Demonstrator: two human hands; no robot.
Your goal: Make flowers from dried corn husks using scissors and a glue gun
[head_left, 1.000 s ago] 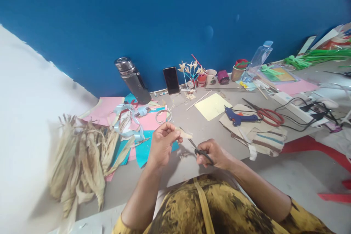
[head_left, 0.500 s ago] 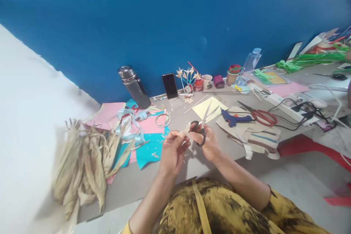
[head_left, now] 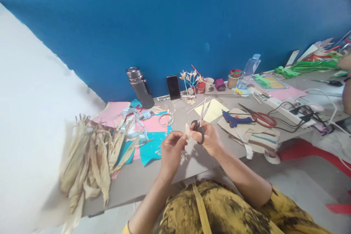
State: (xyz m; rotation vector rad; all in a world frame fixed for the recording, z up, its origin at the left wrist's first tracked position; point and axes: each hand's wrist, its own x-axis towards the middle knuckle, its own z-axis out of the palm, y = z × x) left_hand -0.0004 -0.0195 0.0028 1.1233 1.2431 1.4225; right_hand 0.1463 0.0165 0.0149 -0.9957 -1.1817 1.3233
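No text, label, brand, number or sign is legible anywhere here.

From afar, I see a small pale piece [head_left: 187, 129] beside black-handled scissors [head_left: 201, 119], blades slightly parted, tips toward the tabletop [head_left: 179, 117]'s back edge.

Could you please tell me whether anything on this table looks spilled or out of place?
Pale scraps lie scattered on the blue paper and on the table near the left hand, which looks untidy.

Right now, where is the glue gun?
In the head view, the glue gun lies beyond and right of the right hand, between the yellow paper and the red-handled scissors.
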